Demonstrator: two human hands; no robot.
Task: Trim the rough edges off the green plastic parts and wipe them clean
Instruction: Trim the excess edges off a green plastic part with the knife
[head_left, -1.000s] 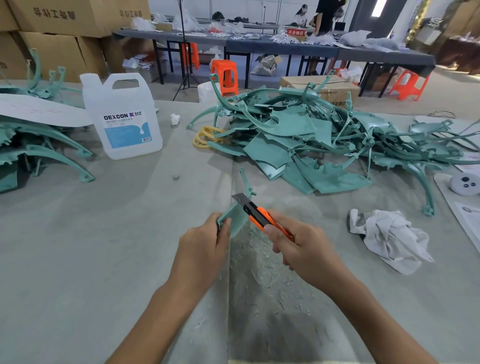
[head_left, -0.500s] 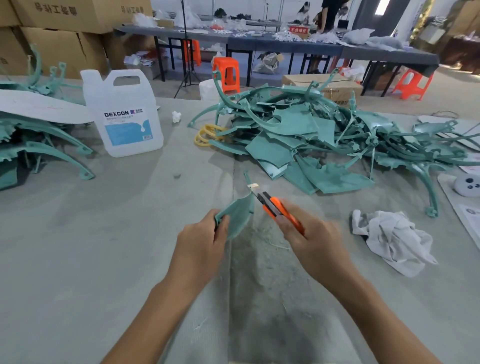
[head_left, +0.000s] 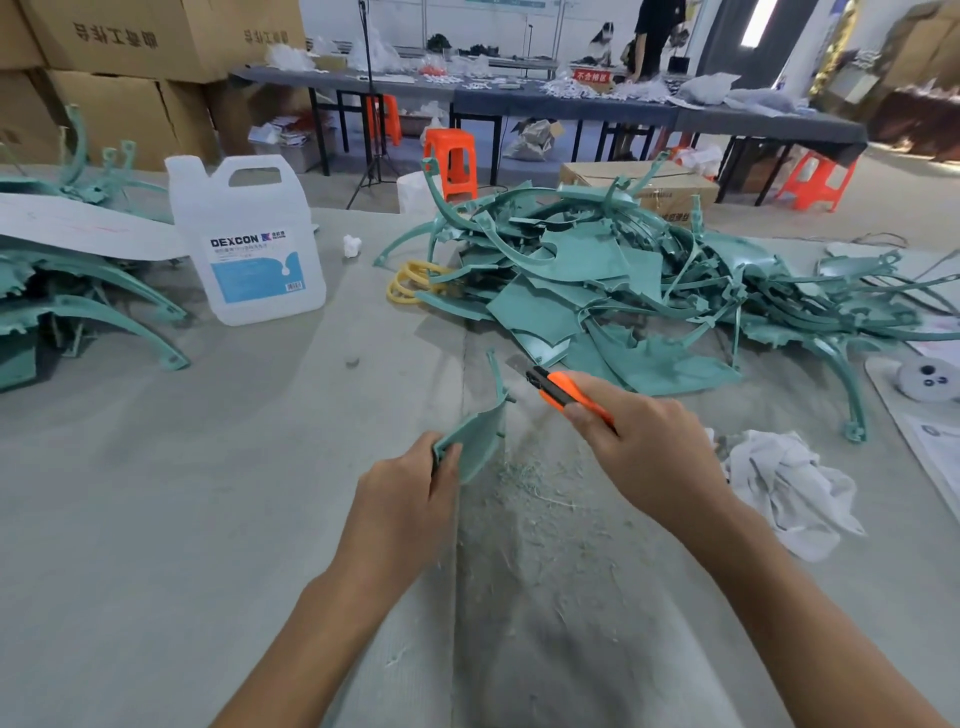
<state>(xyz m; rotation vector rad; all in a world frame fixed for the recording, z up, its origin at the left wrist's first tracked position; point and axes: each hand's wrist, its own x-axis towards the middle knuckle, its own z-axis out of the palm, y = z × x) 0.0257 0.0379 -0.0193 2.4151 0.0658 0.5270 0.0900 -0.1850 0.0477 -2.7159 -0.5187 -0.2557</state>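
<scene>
Green plastic part (head_left: 475, 441): centre of grey table (head_left: 156, 493), upright, lower edge pinched by left hand (head_left: 405, 499). Orange utility knife (head_left: 563, 392): gripped in right hand (head_left: 649, 452) at 2 o'clock, blade seemingly clear of the part, though blurred. Surrounds: shavings (head_left: 535, 483) beneath; pile of green parts (head_left: 597, 291) at 1 o'clock; white rag (head_left: 789, 488) at 3 o'clock; jug (head_left: 249, 239) at 10 o'clock.

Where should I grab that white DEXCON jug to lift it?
Take the jug by the moulded handle across its top, reaching down from above. It stands upright, and the open slot under the handle faces you, so fingers can probably hook through from the front. The smooth, wide body offers no easy hold.
</scene>
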